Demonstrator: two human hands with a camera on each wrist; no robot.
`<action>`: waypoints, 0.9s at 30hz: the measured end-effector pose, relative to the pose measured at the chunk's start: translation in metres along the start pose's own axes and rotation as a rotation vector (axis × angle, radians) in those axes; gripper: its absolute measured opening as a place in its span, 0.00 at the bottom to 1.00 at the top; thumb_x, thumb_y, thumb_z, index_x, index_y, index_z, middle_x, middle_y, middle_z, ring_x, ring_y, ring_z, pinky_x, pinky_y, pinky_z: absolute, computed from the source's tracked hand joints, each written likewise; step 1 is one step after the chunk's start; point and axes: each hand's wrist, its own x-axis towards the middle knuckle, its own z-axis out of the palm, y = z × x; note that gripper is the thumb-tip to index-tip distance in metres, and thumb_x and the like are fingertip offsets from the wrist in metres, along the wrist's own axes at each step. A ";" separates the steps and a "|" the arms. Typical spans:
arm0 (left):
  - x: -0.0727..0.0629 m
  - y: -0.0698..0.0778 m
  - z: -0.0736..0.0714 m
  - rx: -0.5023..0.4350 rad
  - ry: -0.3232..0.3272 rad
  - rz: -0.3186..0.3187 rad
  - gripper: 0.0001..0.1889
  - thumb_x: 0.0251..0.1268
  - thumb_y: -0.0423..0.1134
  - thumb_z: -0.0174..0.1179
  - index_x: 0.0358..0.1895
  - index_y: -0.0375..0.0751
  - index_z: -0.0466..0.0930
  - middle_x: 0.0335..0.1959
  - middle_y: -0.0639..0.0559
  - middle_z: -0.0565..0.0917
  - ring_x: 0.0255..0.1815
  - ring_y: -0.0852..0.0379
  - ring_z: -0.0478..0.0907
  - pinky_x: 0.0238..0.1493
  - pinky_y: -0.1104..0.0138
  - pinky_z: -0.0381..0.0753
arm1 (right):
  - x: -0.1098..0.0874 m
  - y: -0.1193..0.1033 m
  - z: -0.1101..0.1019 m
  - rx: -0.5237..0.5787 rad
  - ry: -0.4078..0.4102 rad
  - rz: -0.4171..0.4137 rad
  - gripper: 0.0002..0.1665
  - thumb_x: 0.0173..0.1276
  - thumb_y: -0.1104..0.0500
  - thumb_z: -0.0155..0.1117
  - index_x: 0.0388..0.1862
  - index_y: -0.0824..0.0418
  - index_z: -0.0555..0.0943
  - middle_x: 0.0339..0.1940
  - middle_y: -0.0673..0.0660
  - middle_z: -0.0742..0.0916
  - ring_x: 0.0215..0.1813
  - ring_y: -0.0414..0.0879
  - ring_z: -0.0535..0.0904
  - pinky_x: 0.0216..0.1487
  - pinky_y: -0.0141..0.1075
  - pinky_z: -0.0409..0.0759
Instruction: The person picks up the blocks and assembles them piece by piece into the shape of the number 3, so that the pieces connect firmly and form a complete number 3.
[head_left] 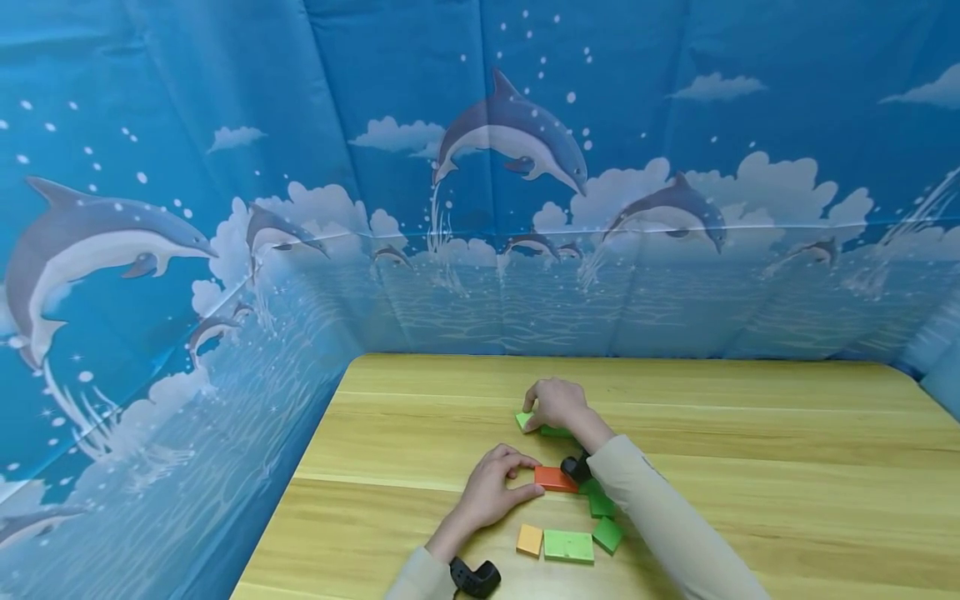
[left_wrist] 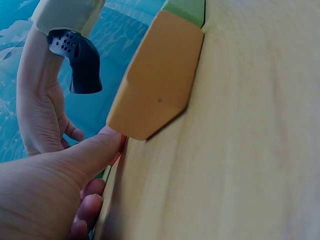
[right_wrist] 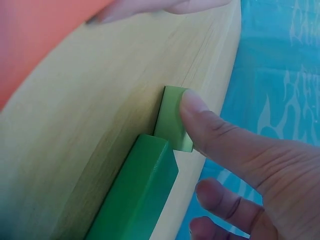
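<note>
The right hand [head_left: 557, 402] is at the far side of the group of blocks. It holds a small light green block [right_wrist: 170, 117] with its thumb on one face. A longer dark green block [right_wrist: 132, 195] lies against that piece, partly under the right hand in the head view. Nearer the person, the left hand [head_left: 491, 487] pinches the left end of a red block [head_left: 551, 477] between thumb and forefinger. The red block lies flat on the table, its right end beside the right wrist's black camera [head_left: 576, 467].
Near the front are an orange block [head_left: 529, 540], a long light green block [head_left: 568, 547] and a tilted green block [head_left: 607, 534]. More green blocks [head_left: 600, 502] curve up toward the red one. The wooden table [head_left: 787, 467] meets a dolphin-printed curtain [head_left: 480, 308].
</note>
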 end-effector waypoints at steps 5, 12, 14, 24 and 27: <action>0.000 -0.001 0.001 0.004 -0.007 -0.007 0.19 0.58 0.57 0.63 0.48 0.52 0.83 0.34 0.60 0.70 0.33 0.65 0.64 0.36 0.70 0.64 | -0.001 0.001 0.001 0.016 -0.001 0.010 0.17 0.48 0.45 0.77 0.37 0.47 0.86 0.45 0.53 0.84 0.40 0.50 0.79 0.31 0.42 0.75; 0.000 -0.001 0.001 -0.005 -0.016 -0.012 0.19 0.58 0.57 0.63 0.48 0.53 0.83 0.34 0.60 0.70 0.33 0.64 0.64 0.35 0.70 0.63 | -0.002 0.002 0.002 0.018 -0.002 0.024 0.17 0.47 0.44 0.78 0.35 0.48 0.86 0.42 0.52 0.84 0.37 0.47 0.78 0.31 0.41 0.75; 0.000 -0.001 0.001 -0.006 -0.016 -0.013 0.19 0.58 0.57 0.63 0.48 0.53 0.83 0.34 0.60 0.70 0.33 0.64 0.64 0.35 0.70 0.64 | -0.002 0.003 0.003 0.018 0.000 0.024 0.17 0.47 0.44 0.78 0.34 0.48 0.86 0.40 0.51 0.84 0.36 0.47 0.78 0.30 0.41 0.75; -0.002 0.001 0.000 -0.005 -0.014 -0.017 0.19 0.58 0.57 0.63 0.48 0.53 0.83 0.34 0.60 0.70 0.33 0.64 0.64 0.35 0.70 0.63 | -0.003 0.003 0.002 0.018 -0.004 0.024 0.16 0.46 0.43 0.78 0.31 0.47 0.84 0.39 0.50 0.83 0.36 0.47 0.78 0.30 0.41 0.75; -0.002 0.001 0.000 -0.006 -0.013 -0.017 0.19 0.58 0.57 0.63 0.48 0.53 0.83 0.34 0.60 0.70 0.33 0.64 0.64 0.35 0.70 0.63 | -0.003 0.002 0.001 0.023 -0.013 0.034 0.16 0.46 0.42 0.78 0.30 0.46 0.84 0.38 0.49 0.84 0.36 0.47 0.78 0.31 0.42 0.75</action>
